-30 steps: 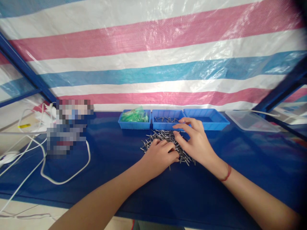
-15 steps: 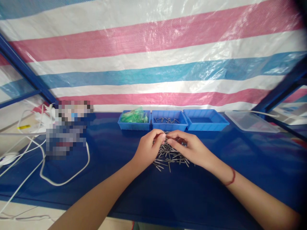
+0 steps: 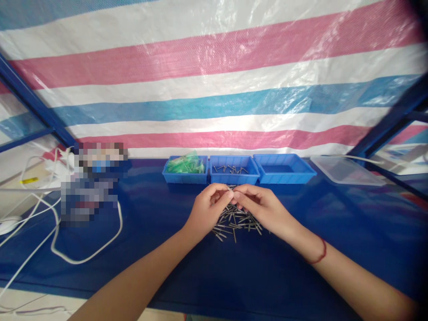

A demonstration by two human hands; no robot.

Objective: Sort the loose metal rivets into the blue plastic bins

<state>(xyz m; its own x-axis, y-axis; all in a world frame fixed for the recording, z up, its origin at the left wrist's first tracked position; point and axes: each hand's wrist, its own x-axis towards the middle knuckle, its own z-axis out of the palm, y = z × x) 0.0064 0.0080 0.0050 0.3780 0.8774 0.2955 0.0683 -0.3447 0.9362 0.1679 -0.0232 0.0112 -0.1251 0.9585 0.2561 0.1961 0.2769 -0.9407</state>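
A pile of thin silvery metal pins that look like blind rivets lies on the blue table. Over the far part of the pile, my left hand and my right hand meet at the fingertips. Thumb and fingers of each are pinched together. Whatever is between them is too small and too covered to make out. Just behind the hands, a blue bin has several similar pins on its floor.
Left of that bin stands a blue bin with green plastic bags; to its right is another blue bin. A clear plastic lid lies farther right. White cables loop over the table's left side, near a blurred-out patch. Striped sheeting hangs behind.
The fingertips of my two hands have come together, closing the small gap between them. The view has shifted slightly; the bins and the pile look the same.
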